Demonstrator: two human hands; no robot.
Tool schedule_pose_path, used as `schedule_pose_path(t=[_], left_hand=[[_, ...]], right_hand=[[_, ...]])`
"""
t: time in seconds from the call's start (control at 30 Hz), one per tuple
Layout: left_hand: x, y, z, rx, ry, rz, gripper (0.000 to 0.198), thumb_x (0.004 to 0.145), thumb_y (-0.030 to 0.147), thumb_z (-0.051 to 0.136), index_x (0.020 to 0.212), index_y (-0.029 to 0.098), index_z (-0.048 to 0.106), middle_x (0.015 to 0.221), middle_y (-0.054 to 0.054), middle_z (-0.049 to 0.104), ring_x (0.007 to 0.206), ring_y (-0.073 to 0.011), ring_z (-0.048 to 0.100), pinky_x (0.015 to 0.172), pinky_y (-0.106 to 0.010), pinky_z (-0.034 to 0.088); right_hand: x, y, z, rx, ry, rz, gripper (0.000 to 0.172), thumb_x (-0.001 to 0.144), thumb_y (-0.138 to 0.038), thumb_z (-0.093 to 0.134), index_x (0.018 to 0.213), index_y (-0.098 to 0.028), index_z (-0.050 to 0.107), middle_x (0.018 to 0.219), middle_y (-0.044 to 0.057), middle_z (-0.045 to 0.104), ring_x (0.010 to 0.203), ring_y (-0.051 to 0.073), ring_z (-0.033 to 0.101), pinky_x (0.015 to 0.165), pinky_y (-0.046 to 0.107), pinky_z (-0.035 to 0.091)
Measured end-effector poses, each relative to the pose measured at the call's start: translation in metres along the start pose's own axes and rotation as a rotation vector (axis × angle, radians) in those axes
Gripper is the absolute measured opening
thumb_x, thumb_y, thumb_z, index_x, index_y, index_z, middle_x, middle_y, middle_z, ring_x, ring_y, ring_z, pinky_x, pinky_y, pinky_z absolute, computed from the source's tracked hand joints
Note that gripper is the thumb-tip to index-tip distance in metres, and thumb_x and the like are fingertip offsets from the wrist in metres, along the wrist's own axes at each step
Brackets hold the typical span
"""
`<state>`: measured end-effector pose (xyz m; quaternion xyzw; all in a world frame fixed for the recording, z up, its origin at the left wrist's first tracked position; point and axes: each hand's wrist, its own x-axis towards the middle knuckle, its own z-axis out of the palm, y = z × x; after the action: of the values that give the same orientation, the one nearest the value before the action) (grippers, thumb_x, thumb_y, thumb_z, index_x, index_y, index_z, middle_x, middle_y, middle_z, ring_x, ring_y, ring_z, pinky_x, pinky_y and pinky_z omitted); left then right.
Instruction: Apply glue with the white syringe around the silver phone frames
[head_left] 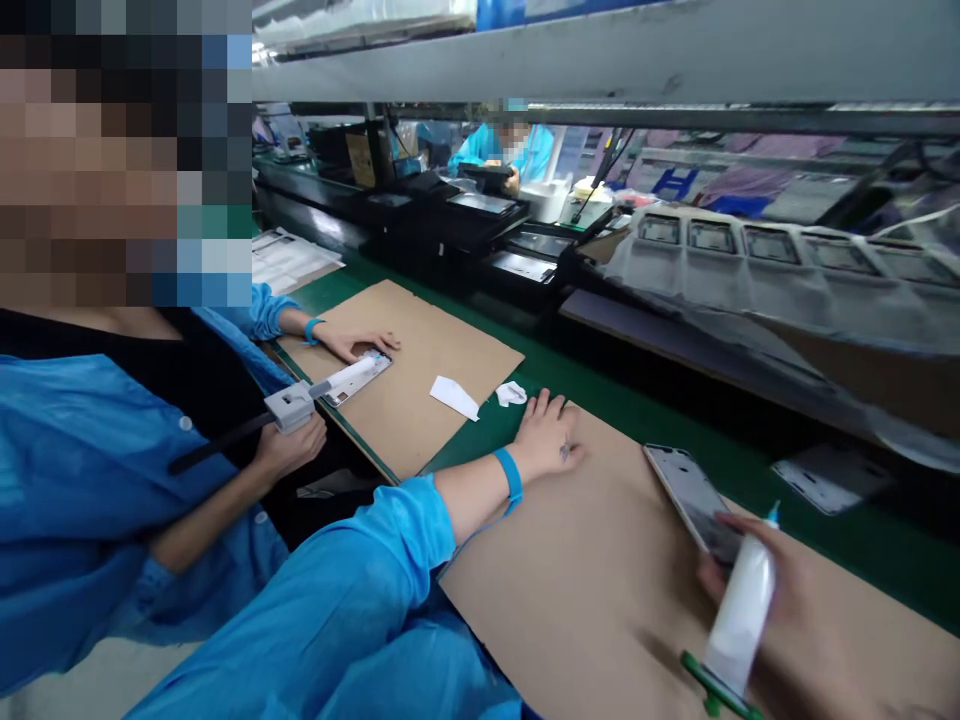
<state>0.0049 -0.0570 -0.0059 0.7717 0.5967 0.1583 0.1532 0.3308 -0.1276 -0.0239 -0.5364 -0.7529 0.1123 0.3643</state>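
Observation:
My left hand, with a blue band at the wrist, lies palm down at the far left corner of a brown cardboard sheet. Its fingers are spread and nothing is in them. Over the sheet's right side, my right hand, blurred, has a white glue syringe with a green flange and a pale blue tip in its grip. The same hand also grasps the near end of a grey phone housing, which slants up to the left. Some of its fingers are hidden behind the syringe.
On my left a co-worker's hand steadies another phone housing on a second cardboard sheet. Paper scraps lie between the sheets. A flat phone panel and a compartment tray are beyond my right hand.

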Motion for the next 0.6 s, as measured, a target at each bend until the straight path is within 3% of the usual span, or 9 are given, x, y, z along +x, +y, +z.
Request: schedule_pose_path(t=[0.07, 0.13, 0.2, 0.27, 0.33, 0.43, 0.53, 0.6], left_hand=[[-0.001, 0.003, -0.008, -0.022, -0.02, 0.053, 0.071, 0.104, 0.038, 0.07, 0.166, 0.008, 0.055, 0.179, -0.029, 0.05, 0.176, -0.0503, 0.034, 0.143, -0.072, 0.033], [-0.003, 0.007, -0.017, -0.063, -0.074, 0.159, 0.061, 0.103, 0.024, 0.064, 0.163, 0.013, 0.061, 0.173, -0.022, 0.06, 0.171, -0.04, 0.048, 0.142, -0.062, 0.039], [-0.004, 0.012, -0.026, -0.118, -0.148, 0.271, 0.063, 0.098, 0.012, 0.058, 0.16, 0.019, 0.064, 0.165, -0.016, 0.069, 0.159, -0.0297, 0.063, 0.138, -0.051, 0.049], [-0.007, 0.017, -0.034, -0.167, -0.198, 0.331, 0.072, 0.093, 0.005, 0.054, 0.163, 0.019, 0.062, 0.16, -0.015, 0.074, 0.152, -0.028, 0.069, 0.132, -0.049, 0.055], [-0.009, 0.021, -0.039, -0.207, -0.243, 0.365, 0.073, 0.091, 0.004, 0.053, 0.162, 0.018, 0.061, 0.142, -0.012, 0.084, 0.139, -0.0272, 0.077, 0.125, -0.047, 0.059], [-0.01, 0.027, -0.042, -0.255, -0.306, 0.389, 0.056, 0.1, 0.012, 0.054, 0.154, 0.017, 0.066, 0.118, -0.007, 0.088, 0.109, -0.0235, 0.084, 0.105, -0.038, 0.066], [-0.008, 0.031, -0.037, -0.305, -0.378, 0.405, 0.042, 0.104, 0.021, 0.061, 0.145, 0.019, 0.071, 0.089, 0.001, 0.084, 0.08, -0.0179, 0.08, 0.081, -0.028, 0.063], [-0.004, 0.032, -0.031, -0.335, -0.378, 0.387, 0.038, 0.105, 0.025, 0.063, 0.141, 0.019, 0.072, 0.081, 0.003, 0.08, 0.073, -0.0171, 0.076, 0.074, -0.027, 0.061]], right_hand=[[-0.018, 0.009, 0.007, 0.084, -0.023, -0.128, 0.056, 0.087, -0.049, 0.073, 0.142, -0.06, 0.063, 0.113, 0.01, 0.08, 0.094, 0.053, 0.085, 0.071, 0.079, 0.073], [-0.023, 0.006, 0.013, 0.114, -0.069, -0.318, 0.068, 0.089, -0.038, 0.071, 0.154, -0.055, 0.06, 0.123, 0.011, 0.083, 0.11, 0.055, 0.085, 0.081, 0.082, 0.074], [-0.019, -0.003, 0.014, 0.103, -0.134, -0.486, 0.074, 0.091, -0.028, 0.068, 0.161, -0.048, 0.059, 0.125, 0.011, 0.085, 0.118, 0.052, 0.084, 0.092, 0.084, 0.073], [-0.012, -0.015, 0.011, 0.096, -0.211, -0.573, 0.073, 0.094, -0.017, 0.063, 0.162, -0.044, 0.059, 0.126, 0.011, 0.086, 0.118, 0.046, 0.086, 0.109, 0.085, 0.066], [-0.007, -0.024, 0.008, 0.082, -0.239, -0.583, 0.064, 0.098, -0.01, 0.059, 0.154, -0.04, 0.064, 0.125, 0.01, 0.087, 0.123, 0.041, 0.085, 0.119, 0.082, 0.061], [-0.001, -0.028, 0.007, 0.052, -0.216, -0.515, 0.051, 0.101, -0.009, 0.058, 0.145, -0.033, 0.07, 0.123, 0.012, 0.087, 0.132, 0.04, 0.082, 0.123, 0.08, 0.059], [0.001, -0.023, 0.007, 0.07, -0.229, -0.441, 0.047, 0.101, -0.014, 0.063, 0.145, -0.029, 0.071, 0.135, 0.014, 0.085, 0.138, 0.04, 0.079, 0.123, 0.078, 0.059], [0.001, -0.018, 0.007, 0.114, -0.271, -0.384, 0.051, 0.099, -0.016, 0.066, 0.148, -0.029, 0.069, 0.145, 0.014, 0.082, 0.146, 0.039, 0.075, 0.125, 0.075, 0.059]])
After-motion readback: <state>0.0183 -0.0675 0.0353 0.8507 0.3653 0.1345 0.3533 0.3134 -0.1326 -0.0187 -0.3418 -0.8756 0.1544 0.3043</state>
